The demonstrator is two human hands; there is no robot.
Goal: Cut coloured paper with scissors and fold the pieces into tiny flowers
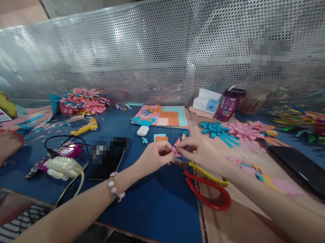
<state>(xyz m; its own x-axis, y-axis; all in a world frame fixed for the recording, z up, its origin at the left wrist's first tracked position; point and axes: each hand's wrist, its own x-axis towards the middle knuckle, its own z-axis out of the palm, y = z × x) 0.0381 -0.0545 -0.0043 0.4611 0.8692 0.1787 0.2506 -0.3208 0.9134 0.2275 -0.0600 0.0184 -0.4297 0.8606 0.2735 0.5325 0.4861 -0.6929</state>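
While pinched, pink paper point(177, 142): tip toward table's point(159, 209) far edge
Left hand point(155, 153): pinching it closed-fingered
Right hand point(201, 152): opposite, grip unclear

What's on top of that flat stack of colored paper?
On the paper stack there's a small pink-and-orange flower, blue paper pieces, a pale square and an orange sheet. Lower sheets are mostly covered, so I can't see between them.

folded pink paper piece point(177, 142) is looking matt, red-and-yellow plastic scissor handles point(224, 202) are shining, silvery perforated metal screen point(161, 44) is gleaming, pale wooden board point(227, 231) is looking smooth
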